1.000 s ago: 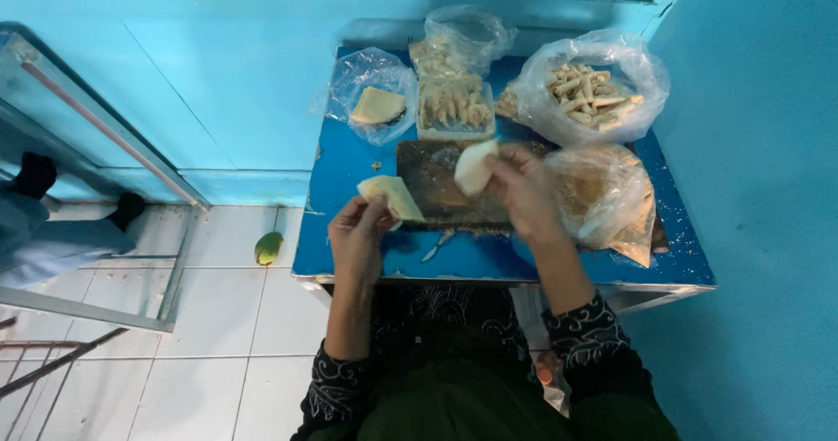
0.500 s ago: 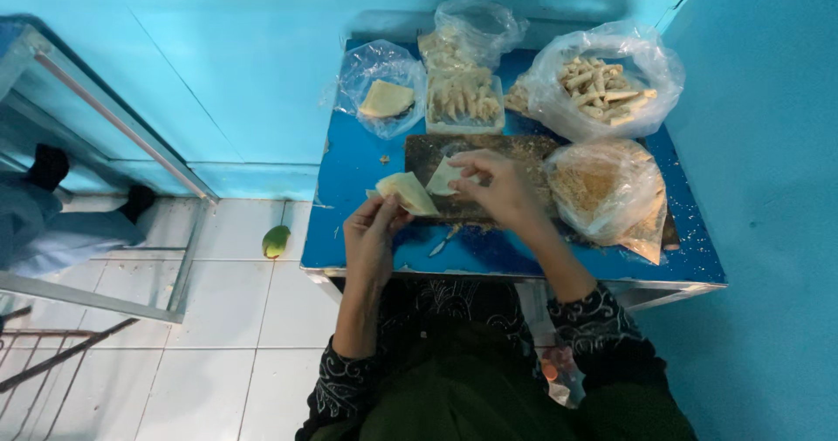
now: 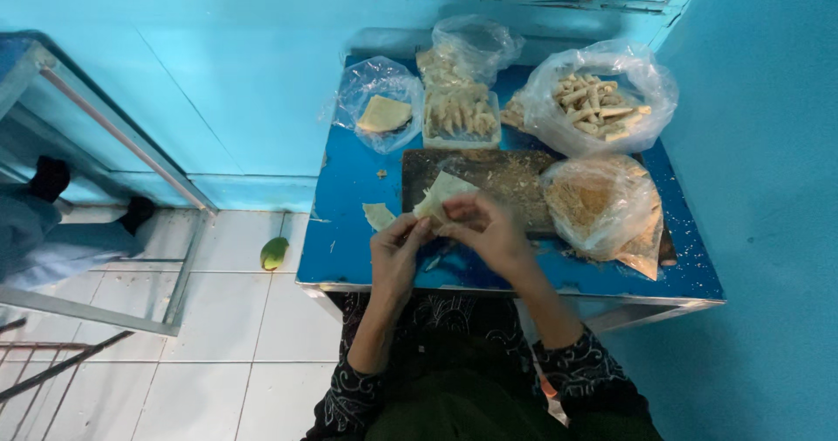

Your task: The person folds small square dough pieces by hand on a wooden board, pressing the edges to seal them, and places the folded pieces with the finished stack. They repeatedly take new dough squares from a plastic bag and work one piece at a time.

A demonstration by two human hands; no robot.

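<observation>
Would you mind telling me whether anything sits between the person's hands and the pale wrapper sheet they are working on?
Nothing visible does. The left hand and right hand both hold the pale wrapper sheet directly, just above the dark cutting board.

The person wears a dark, near-black top printed all over with a fine white pattern of curls and small dots. Its long sleeves, one on the left arm [image 3: 353,389] and one on the right arm [image 3: 594,367], are pushed back to about the elbows, leaving both forearms bare. The left hand [image 3: 397,253] and right hand [image 3: 489,232] are bare, without gloves. The lap is covered in plain dark cloth.
</observation>
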